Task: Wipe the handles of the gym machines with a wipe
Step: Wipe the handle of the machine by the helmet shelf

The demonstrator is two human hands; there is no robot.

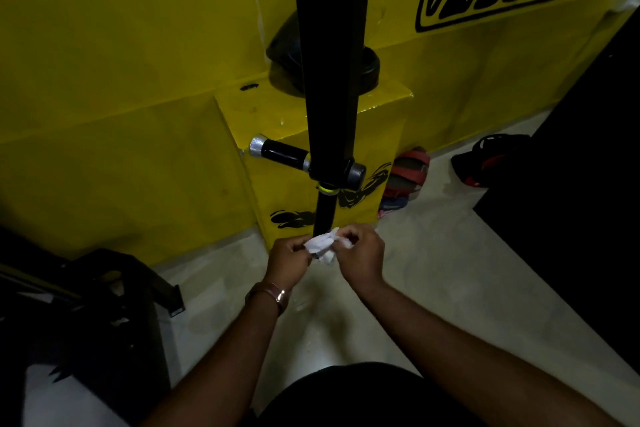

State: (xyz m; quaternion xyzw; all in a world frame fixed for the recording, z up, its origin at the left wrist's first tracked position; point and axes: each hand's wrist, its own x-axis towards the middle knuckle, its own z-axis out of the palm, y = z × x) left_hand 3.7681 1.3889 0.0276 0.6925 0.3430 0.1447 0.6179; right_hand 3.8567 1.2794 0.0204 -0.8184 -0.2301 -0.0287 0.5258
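Pinching a crumpled white wipe [321,246] between them, the left hand [290,258] and right hand [360,255] met just below the lower end of a thin black vertical bar [325,215]. Above it a short black crosswise handle with silver end caps [282,152] crossed a wide black upright post [330,45]. Behind stood a glossy yellow painted block [377,114] against a yellow wall [121,45]. Red and black sandals [407,173] lay on the pale floor [433,270] to the right; dark machine framing [97,305] sat at left.
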